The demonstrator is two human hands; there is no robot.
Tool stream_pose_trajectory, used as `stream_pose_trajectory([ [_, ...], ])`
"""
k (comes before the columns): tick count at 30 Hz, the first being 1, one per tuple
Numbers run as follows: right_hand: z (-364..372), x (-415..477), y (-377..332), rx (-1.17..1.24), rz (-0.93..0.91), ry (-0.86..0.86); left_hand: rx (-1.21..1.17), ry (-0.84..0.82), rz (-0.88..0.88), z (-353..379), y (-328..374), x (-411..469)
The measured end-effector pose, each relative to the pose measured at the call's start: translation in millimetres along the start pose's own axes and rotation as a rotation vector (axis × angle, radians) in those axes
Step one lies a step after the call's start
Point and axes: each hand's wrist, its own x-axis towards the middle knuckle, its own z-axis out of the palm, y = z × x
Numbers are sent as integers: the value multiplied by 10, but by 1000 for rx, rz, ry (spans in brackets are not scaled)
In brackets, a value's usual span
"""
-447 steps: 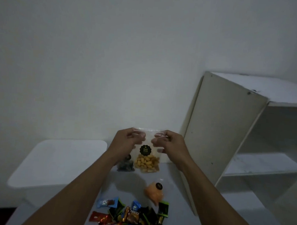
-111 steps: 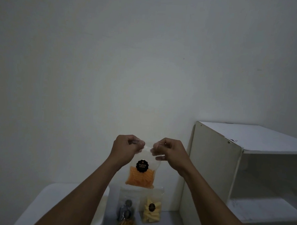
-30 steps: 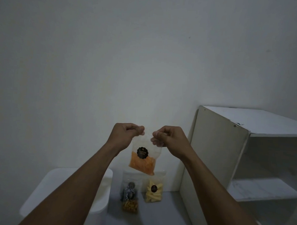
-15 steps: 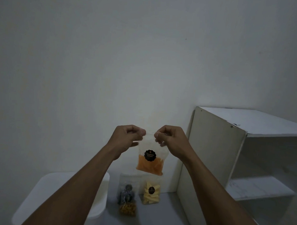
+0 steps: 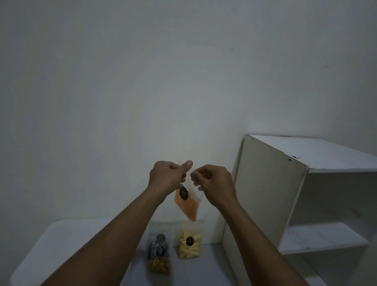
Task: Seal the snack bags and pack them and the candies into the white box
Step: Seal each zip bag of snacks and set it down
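We count two hands, the left hand (image 5: 166,178) and the right hand (image 5: 213,185). Clear snack bags number four: one orange bag (image 5: 187,205), one yellow bag (image 5: 189,243), one dark bag (image 5: 158,246) and one golden-brown bag (image 5: 159,265), the last blurred and overlapping the dark one. We count one white box (image 5: 71,241) and one white shelf unit (image 5: 267,189), in which one inner shelf board (image 5: 321,237) shows. Of black round labels (image 5: 183,193) we can be sure of two, one on the orange bag, one on the yellow bag.

Item, our arms: both forearms raised forward. Our left hand (image 5: 167,177) pinches snack bag (image 5: 186,204), thumb up; right hand (image 5: 214,184) curled just beside, grip unclear.
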Motion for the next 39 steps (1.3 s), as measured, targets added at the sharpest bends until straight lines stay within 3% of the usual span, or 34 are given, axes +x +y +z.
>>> stream_pose_trajectory([
  [5, -43, -42, 23, -80, -64, -32, -181, -107, -107, 22, 25, 7],
  [9, -64, -74, 38, -133, -100, -30, -243, -99, -199, 31, 47, -8],
  [17, -26, -87, 37, -142, -97, -67, -242, -136, -199, -8, 38, 4],
  [23, -50, -48, -41, 200, 143, -143, -129, -212, -76, -81, -22, 18],
  [28, -119, -41, -142, 347, 262, -263, -92, -215, -31, -115, -80, 54],
  [39, 25, -196, -68, 337, 215, -285, -237, -165, -171, -147, -202, 120],
])
